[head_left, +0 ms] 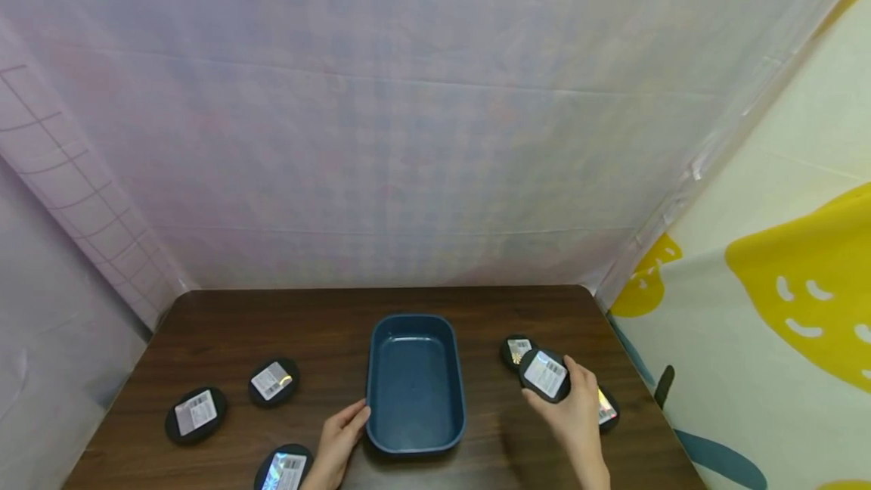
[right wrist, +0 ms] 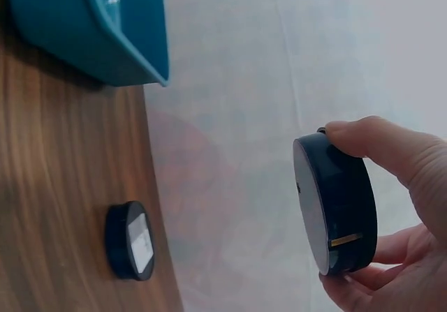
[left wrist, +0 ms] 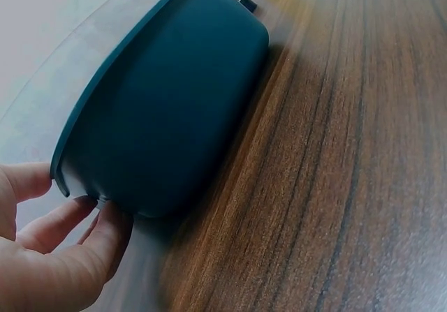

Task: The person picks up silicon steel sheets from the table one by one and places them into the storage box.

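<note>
A deep blue rectangular plastic tray (head_left: 416,392) with rounded corners stands on the table, nothing inside it. My left hand (head_left: 338,438) pinches its near left side, thumb by the rim and fingers against the outer wall in the left wrist view. To the right of the tray, my right hand (head_left: 575,413) grips a flat round black container (right wrist: 342,200) by its edge, raised off the table. A white barcode label (head_left: 545,374) covers its upward face. Just behind it lies a similar round container (head_left: 515,351), and another (head_left: 609,409) is partly hidden by my right hand.
Left of the tray lie three more labelled black round containers (head_left: 196,415), one cut off by the near frame edge. The brown wooden table (head_left: 327,331) meets a pale cloth backdrop (head_left: 395,172) at the back. A lemon-print cloth (head_left: 748,346) hangs along the right side.
</note>
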Tool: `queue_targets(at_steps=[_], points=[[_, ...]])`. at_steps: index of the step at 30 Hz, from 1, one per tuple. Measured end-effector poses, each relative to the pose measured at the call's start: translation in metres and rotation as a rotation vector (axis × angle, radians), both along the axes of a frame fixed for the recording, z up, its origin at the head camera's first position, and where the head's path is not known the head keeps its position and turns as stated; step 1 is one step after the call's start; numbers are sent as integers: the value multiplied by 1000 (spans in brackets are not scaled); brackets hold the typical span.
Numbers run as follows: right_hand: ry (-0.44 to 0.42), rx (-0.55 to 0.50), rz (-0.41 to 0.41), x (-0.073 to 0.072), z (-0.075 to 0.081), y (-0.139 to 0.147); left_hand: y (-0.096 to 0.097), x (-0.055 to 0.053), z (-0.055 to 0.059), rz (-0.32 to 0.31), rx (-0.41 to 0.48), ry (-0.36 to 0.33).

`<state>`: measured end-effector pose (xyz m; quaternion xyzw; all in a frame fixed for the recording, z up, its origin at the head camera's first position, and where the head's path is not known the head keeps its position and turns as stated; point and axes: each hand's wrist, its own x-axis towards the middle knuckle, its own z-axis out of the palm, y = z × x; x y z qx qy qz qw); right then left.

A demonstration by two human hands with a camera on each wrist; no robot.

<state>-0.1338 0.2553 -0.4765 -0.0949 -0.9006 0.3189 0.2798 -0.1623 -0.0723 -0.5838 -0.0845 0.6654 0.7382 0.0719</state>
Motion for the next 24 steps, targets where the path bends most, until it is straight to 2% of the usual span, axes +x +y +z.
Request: queue_targets(at_steps=[9,24], points=[[4,9,6,1,10,-4,1,1,2,6,-19,5],[-69,14,10,-1,32,-2,0,-1,-3,-4,8,18]])
